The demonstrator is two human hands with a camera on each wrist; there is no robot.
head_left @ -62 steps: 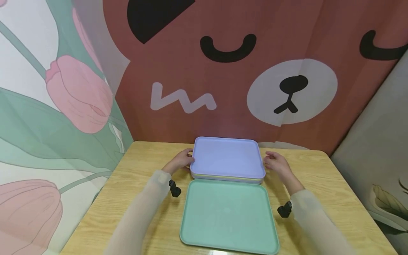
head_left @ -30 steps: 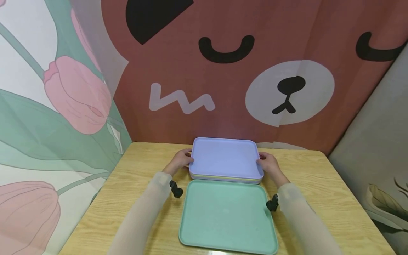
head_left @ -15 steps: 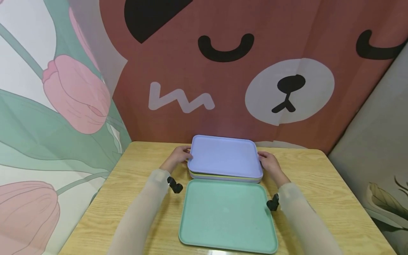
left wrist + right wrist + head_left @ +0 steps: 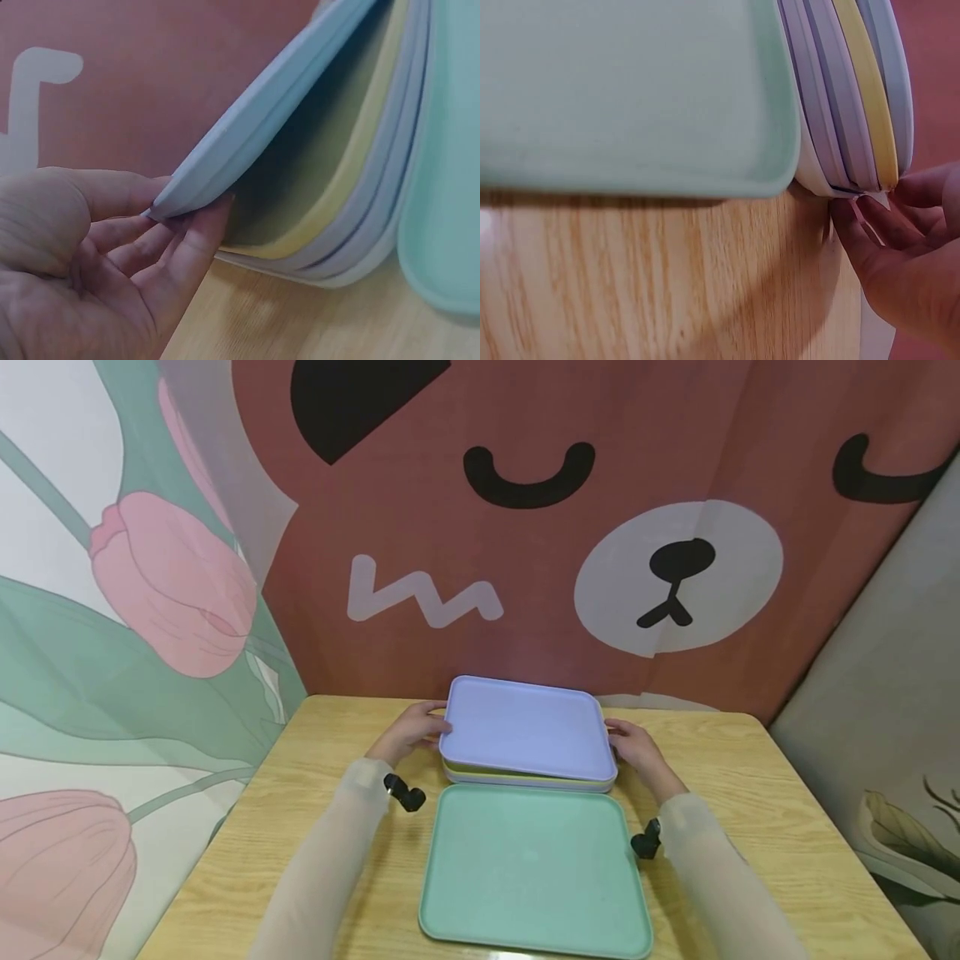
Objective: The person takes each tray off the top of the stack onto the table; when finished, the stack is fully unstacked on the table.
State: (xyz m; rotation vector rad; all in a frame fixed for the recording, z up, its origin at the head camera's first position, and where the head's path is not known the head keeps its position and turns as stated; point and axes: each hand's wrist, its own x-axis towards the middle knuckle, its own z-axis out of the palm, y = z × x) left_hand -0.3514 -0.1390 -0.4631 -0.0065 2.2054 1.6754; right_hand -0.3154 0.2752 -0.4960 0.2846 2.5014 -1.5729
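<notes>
A lavender tray (image 4: 528,727) tops a stack of trays, its left side raised and its right side low on the pile. My left hand (image 4: 408,732) pinches its raised left edge between thumb and fingers. In the left wrist view a dark gap separates it from the yellow tray (image 4: 315,232) below. At the stack's right edge is my right hand (image 4: 633,747); in the right wrist view its thumb lies by the upper rims and its curled fingertips touch the lower trays (image 4: 832,127). A mint green tray (image 4: 532,868) lies flat in front of the stack.
Everything stands on a light wood table (image 4: 247,860). A curtain with a brown bear print (image 4: 420,652) hangs right behind the table's back edge. Flower-printed fabric (image 4: 172,585) is on the left, and grey fabric (image 4: 885,668) on the right.
My right hand has come in from the right to the stack's edge. The top lavender tray's left side has risen with my left hand, showing more of the yellow tray. The green tray stays put.
</notes>
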